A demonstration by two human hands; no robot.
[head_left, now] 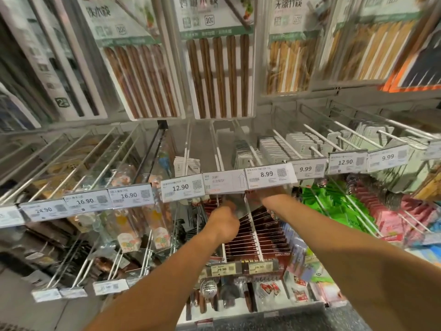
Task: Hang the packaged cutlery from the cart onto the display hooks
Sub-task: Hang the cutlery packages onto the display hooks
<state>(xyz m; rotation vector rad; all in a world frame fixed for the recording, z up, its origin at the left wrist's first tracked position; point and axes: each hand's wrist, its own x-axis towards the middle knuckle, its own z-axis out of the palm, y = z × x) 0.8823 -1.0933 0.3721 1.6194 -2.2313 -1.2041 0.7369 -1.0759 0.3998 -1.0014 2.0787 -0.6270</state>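
I have both hands reaching in under the 8.99 price tag, which I use as my landmark. My left hand sits below and left of that tag, fingers curled as if pinching something on the hook there, though blur keeps me from naming what it holds. My right hand is directly beneath the tag and mostly hidden by it, so I cannot tell whether it is open or closed. The dark red packaged cutlery hangs in a dense row below the tag, along that hook. I judge the task well along: hooks right of the tag carry full rows of white packs. The hook left of the tag, behind 12.90, holds few packs. No cart is in view.
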